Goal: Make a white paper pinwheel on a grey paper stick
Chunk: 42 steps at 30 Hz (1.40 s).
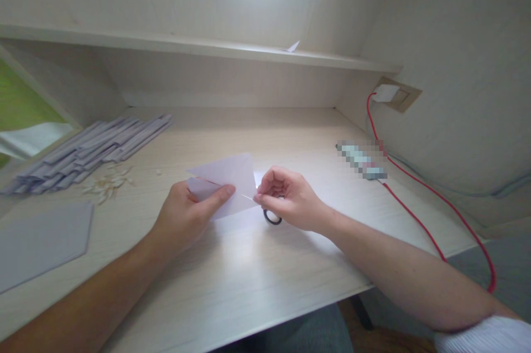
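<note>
My left hand (186,216) pinches a pale lilac sheet of paper (232,176), thumb on top, holding it just above the light wooden desk (249,281). My right hand (286,197) is closed around a small pair of scissors, of which only a black finger loop (272,219) shows under the palm; a thin point sticks out at the paper's right edge. The blades are mostly hidden by my fingers and the paper.
A pile of folded lilac paper strips (91,148) lies at the left, small paper scraps (108,184) before it. A larger lilac sheet (41,242) is at the front left. A red cable (418,226) runs from a wall plug (385,93) past a blurred object (362,160).
</note>
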### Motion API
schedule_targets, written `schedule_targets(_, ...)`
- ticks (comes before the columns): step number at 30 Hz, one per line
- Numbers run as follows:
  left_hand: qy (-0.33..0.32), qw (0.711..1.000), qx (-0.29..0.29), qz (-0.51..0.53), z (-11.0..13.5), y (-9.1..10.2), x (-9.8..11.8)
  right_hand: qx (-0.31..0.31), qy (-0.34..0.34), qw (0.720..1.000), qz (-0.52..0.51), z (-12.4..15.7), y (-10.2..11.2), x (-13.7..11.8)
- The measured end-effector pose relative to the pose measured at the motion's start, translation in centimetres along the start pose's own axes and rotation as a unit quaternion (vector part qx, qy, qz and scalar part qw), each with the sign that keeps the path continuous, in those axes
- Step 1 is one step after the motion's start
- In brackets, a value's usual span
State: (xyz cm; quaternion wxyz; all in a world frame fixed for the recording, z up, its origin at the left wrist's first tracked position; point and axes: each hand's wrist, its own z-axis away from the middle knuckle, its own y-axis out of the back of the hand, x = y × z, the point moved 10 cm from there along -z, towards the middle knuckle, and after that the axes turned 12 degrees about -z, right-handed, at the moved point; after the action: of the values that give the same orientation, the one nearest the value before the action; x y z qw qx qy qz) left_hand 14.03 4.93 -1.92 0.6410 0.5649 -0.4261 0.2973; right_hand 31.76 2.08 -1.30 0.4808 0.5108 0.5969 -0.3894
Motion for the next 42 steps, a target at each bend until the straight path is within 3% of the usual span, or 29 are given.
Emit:
schedule_targets(6, 0.0, 1.0, 0.011, 0.001, 0.0, 0.4, 0.2, -0.005, 0.0, 1.0, 0.023, 0.0, 0.0, -0.2)
schedule_targets(9, -0.001, 1.0, 0.027, -0.005, -0.1, 0.9, 0.3, -0.015, 0.005, 0.989, 0.146, -0.2, 0.5, -1.0)
schedule_targets(13, 0.008, 0.999, 0.05, -0.012, -0.1, 1.5, 0.3, -0.046, -0.071, 0.929, 0.361, -0.5, 1.8, -0.6)
schedule_targets(16, 0.012, 0.998, 0.06, -0.015, -0.1, 1.7, 0.3, -0.079, -0.139, 0.884, 0.439, -0.3, 2.4, 0.6)
schedule_targets(27, 0.012, 0.998, 0.065, -0.01, -0.2, 1.7, 0.2, -0.069, -0.193, 0.838, 0.506, 0.1, 3.4, 1.8)
schedule_targets(32, 0.011, 0.998, 0.065, -0.011, -0.2, 1.8, -0.2, -0.079, -0.179, 0.826, 0.529, -0.2, 3.4, 2.0)
schedule_targets(42, 0.015, 0.997, 0.071, -0.011, -0.3, 2.0, -0.2, -0.091, -0.171, 0.828, 0.526, -0.4, 3.6, 1.7)
